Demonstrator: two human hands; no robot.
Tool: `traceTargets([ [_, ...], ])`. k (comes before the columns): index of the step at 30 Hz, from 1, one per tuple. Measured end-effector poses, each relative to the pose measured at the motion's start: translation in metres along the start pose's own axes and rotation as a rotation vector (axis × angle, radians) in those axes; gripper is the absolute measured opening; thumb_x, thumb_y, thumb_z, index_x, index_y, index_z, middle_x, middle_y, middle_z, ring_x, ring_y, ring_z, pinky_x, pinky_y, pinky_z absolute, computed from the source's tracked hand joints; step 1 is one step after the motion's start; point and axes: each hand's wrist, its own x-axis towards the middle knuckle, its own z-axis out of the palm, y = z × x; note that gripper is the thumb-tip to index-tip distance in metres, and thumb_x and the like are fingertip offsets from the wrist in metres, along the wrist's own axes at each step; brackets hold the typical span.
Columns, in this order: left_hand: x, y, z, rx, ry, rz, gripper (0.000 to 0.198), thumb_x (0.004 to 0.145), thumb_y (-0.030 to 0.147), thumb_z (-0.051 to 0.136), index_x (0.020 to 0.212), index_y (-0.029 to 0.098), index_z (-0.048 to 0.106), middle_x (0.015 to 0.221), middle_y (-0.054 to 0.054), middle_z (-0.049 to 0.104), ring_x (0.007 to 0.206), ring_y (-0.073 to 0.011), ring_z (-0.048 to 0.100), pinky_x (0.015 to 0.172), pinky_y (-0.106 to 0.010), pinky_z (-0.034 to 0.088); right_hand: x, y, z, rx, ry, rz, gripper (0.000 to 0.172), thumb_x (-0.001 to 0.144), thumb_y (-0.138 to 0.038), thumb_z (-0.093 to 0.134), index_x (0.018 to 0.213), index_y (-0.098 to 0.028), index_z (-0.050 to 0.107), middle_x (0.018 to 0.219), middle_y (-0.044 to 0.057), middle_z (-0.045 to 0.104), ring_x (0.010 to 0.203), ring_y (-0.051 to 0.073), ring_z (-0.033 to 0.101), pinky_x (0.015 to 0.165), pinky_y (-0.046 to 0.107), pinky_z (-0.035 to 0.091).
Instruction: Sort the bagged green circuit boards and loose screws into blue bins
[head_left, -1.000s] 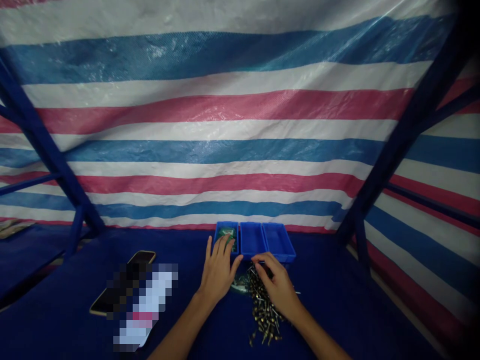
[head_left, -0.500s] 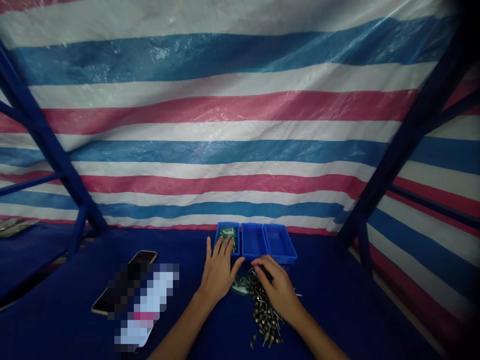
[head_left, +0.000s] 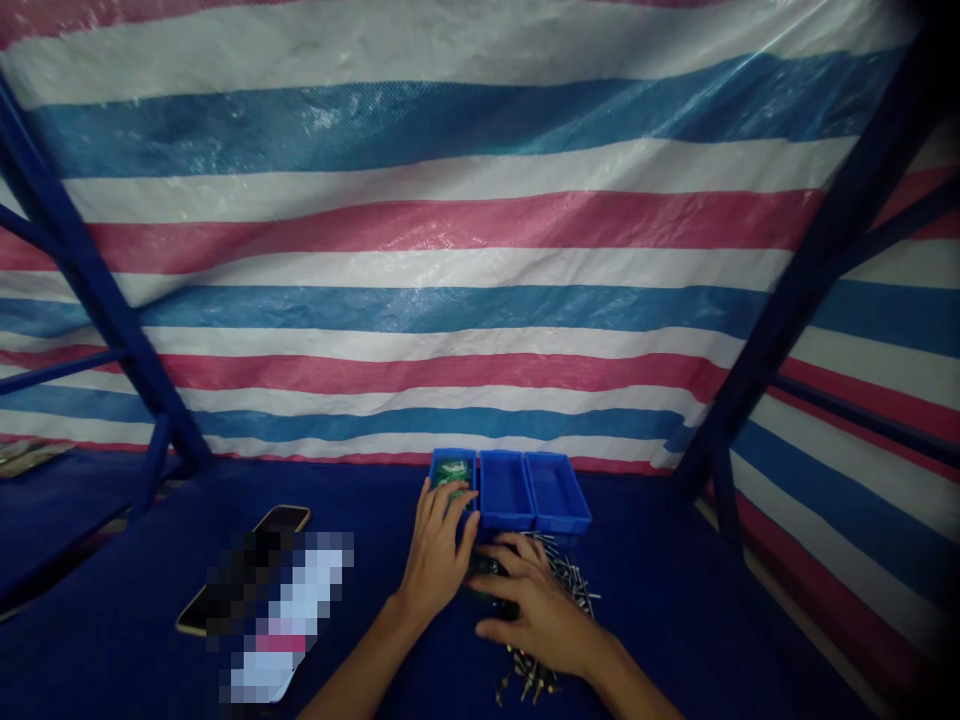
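Observation:
My left hand (head_left: 439,555) rests its curled fingers at the front rim of the leftmost blue plastic bin (head_left: 442,470), close to the green circuit boards (head_left: 450,472) inside it. My right hand (head_left: 536,610) lies spread over a dark object (head_left: 487,568) on the blue cloth, which it mostly hides. Beside and below that hand is a loose pile of metal screws (head_left: 570,570), partly covered by it. The middle bin (head_left: 506,490) and right bin (head_left: 556,492) stand joined to the first and look empty.
A smartphone (head_left: 285,518) lies left of my hands on the dark blue cloth (head_left: 112,620), partly covered by a pixelated patch (head_left: 277,620). Behind the bins hangs a striped tarpaulin (head_left: 480,250), with dark blue frame posts (head_left: 97,280) at both sides.
My right hand has moved down and left onto the pile, covering much of it. My left hand's fingers have drawn back from the boards to the bin's front rim.

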Motion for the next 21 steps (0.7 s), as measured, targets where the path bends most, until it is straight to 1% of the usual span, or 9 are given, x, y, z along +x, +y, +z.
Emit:
traceTargets([
  [2, -0.0002, 0.0006, 0.0003, -0.018, 0.006, 0.016, 0.029, 0.107, 0.022, 0.048, 0.133, 0.026, 0.062, 0.133, -0.008, 0.065, 0.131, -0.0244, 0.059, 0.128, -0.060, 0.028, 0.0015, 0.0005, 0.0011, 0.000, 0.008, 0.013, 0.044, 0.088, -0.038, 0.084, 0.130, -0.040, 0.072, 0.137, 0.004, 0.069, 0.130, 0.034, 0.052, 0.111, 0.055, 0.038],
  [4, -0.0004, 0.0010, 0.0007, -0.031, 0.021, 0.027, 0.028, 0.107, 0.022, 0.048, 0.131, 0.026, 0.063, 0.130, -0.007, 0.066, 0.129, -0.0242, 0.060, 0.127, -0.058, 0.031, 0.0025, 0.0017, 0.0019, 0.004, 0.040, 0.035, 0.034, 0.091, -0.033, 0.082, 0.124, -0.035, 0.074, 0.125, 0.004, 0.073, 0.121, 0.031, 0.057, 0.106, 0.050, 0.042],
  [9, -0.0029, 0.0027, 0.0026, -0.079, 0.024, 0.040, 0.028, 0.107, 0.023, 0.047, 0.127, 0.026, 0.066, 0.126, -0.008, 0.067, 0.125, -0.0254, 0.061, 0.120, -0.055, 0.040, 0.0015, 0.0029, 0.0020, 0.012, 0.097, 0.027, 0.012, 0.098, -0.024, 0.070, 0.108, -0.029, 0.074, 0.109, 0.002, 0.075, 0.114, 0.026, 0.058, 0.102, 0.043, 0.043],
  [11, -0.0044, 0.0040, 0.0031, -0.103, 0.005, 0.036, 0.027, 0.108, 0.023, 0.047, 0.127, 0.026, 0.066, 0.125, -0.009, 0.066, 0.123, -0.0260, 0.060, 0.113, -0.052, 0.046, 0.0013, 0.0018, 0.0022, 0.015, 0.103, 0.026, 0.005, 0.098, -0.029, 0.072, 0.102, -0.028, 0.074, 0.108, 0.002, 0.075, 0.112, 0.026, 0.058, 0.101, 0.042, 0.044],
  [12, -0.0051, 0.0046, 0.0031, -0.113, -0.004, 0.034, 0.027, 0.108, 0.023, 0.047, 0.127, 0.025, 0.066, 0.125, -0.009, 0.066, 0.123, -0.0261, 0.060, 0.110, -0.050, 0.048, 0.0014, 0.0011, 0.0025, 0.013, 0.101, 0.029, 0.010, 0.095, -0.035, 0.076, 0.101, -0.028, 0.074, 0.110, 0.001, 0.075, 0.111, 0.026, 0.058, 0.100, 0.042, 0.044],
  [14, -0.0059, 0.0059, 0.0025, -0.130, -0.019, 0.031, 0.027, 0.107, 0.022, 0.048, 0.127, 0.025, 0.066, 0.124, -0.009, 0.066, 0.121, -0.0260, 0.060, 0.106, -0.047, 0.050, 0.0020, 0.0000, 0.0037, -0.003, 0.085, 0.034, 0.031, 0.084, -0.045, 0.087, 0.106, -0.029, 0.073, 0.116, 0.002, 0.074, 0.113, 0.029, 0.057, 0.101, 0.044, 0.044],
  [15, -0.0061, 0.0065, 0.0020, -0.135, -0.025, 0.030, 0.027, 0.107, 0.022, 0.048, 0.127, 0.025, 0.066, 0.124, -0.009, 0.066, 0.121, -0.0259, 0.060, 0.105, -0.046, 0.050, 0.0024, -0.0001, 0.0046, -0.014, 0.078, 0.034, 0.038, 0.079, -0.047, 0.090, 0.108, -0.029, 0.073, 0.117, 0.003, 0.073, 0.113, 0.029, 0.057, 0.102, 0.045, 0.044],
  [16, -0.0062, 0.0070, 0.0015, -0.139, -0.029, 0.030, 0.027, 0.107, 0.022, 0.048, 0.127, 0.025, 0.066, 0.124, -0.009, 0.066, 0.120, -0.0258, 0.060, 0.105, -0.046, 0.049, 0.0029, 0.0000, 0.0057, -0.023, 0.077, 0.032, 0.040, 0.078, -0.046, 0.091, 0.110, -0.029, 0.073, 0.117, 0.003, 0.074, 0.113, 0.030, 0.057, 0.103, 0.046, 0.043],
  [21, -0.0057, 0.0086, 0.0003, -0.138, -0.039, 0.028, 0.027, 0.108, 0.022, 0.048, 0.127, 0.025, 0.066, 0.122, -0.009, 0.066, 0.119, -0.0260, 0.060, 0.104, -0.045, 0.049, 0.0040, 0.0029, 0.0101, -0.032, 0.102, 0.004, 0.017, 0.091, -0.025, 0.078, 0.108, -0.028, 0.076, 0.106, 0.004, 0.076, 0.111, 0.029, 0.059, 0.102, 0.045, 0.045],
])
